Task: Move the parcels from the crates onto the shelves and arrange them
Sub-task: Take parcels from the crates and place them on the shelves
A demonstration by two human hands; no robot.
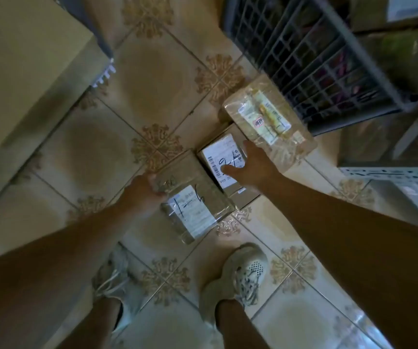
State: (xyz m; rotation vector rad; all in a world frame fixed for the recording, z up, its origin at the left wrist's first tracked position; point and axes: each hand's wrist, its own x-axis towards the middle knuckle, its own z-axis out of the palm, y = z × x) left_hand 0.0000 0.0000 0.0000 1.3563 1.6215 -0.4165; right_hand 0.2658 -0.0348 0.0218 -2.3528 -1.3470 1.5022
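Three taped parcels lie in a row on the tiled floor [152, 79], running from the person's feet toward the dark plastic crate [316, 54] at far right. The left hand [150, 190] grips the nearest parcel [197, 207] by its left edge. The right hand [250, 165] is spread, fingers straight, over the middle parcel [218, 157] (touching or just above, I cannot tell). This looks like the pick-up step. Next, the right hand would need to close on that parcel, then carry both to the white metal shelf [389, 172].
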